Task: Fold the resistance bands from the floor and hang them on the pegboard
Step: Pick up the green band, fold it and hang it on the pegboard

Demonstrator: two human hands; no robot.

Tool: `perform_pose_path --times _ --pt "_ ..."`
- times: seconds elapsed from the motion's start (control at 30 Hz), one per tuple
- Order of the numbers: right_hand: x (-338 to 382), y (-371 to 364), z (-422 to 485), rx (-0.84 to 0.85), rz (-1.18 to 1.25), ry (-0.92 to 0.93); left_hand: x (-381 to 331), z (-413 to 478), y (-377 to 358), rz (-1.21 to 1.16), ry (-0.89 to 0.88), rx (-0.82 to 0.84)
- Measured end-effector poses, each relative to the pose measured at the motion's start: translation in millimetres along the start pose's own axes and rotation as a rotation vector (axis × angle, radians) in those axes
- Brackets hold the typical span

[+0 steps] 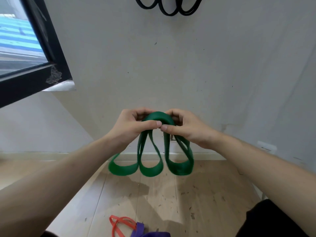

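A wide green resistance band (150,168) hangs folded into three loops in front of the wall. My left hand (135,125) and my right hand (186,129) both grip its bunched top, thumbs nearly touching at the middle. Black bands (168,7) hang high on the wall at the top edge; their hook is out of view. On the wooden floor near the bottom edge lie a thin red band (119,224) and a purple band (145,232), overlapping.
A dark-framed window (42,53) stands at the upper left with a sill below it. The pale wall (222,65) fills the view ahead, meeting the floor (188,194) at a skirting board. A wall socket (266,147) sits low at right.
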State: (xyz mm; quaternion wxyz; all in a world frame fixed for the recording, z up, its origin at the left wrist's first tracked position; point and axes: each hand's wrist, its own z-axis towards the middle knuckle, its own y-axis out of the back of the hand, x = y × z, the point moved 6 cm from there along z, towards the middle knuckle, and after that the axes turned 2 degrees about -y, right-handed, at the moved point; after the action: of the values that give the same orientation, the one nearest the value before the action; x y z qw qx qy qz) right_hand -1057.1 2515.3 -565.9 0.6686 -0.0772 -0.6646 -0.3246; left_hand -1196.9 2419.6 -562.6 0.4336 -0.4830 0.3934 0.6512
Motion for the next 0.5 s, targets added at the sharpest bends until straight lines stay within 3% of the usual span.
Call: perform_pose_path --times 0.17,0.5 --pt "22 18 -3 -0.131 0.089 0.064 -9 6 -8 -0.134 0.012 -0.02" --pt "82 61 -10 -0.433 0.228 0.193 -57 22 -23 0.007 -0.132 -0.092"
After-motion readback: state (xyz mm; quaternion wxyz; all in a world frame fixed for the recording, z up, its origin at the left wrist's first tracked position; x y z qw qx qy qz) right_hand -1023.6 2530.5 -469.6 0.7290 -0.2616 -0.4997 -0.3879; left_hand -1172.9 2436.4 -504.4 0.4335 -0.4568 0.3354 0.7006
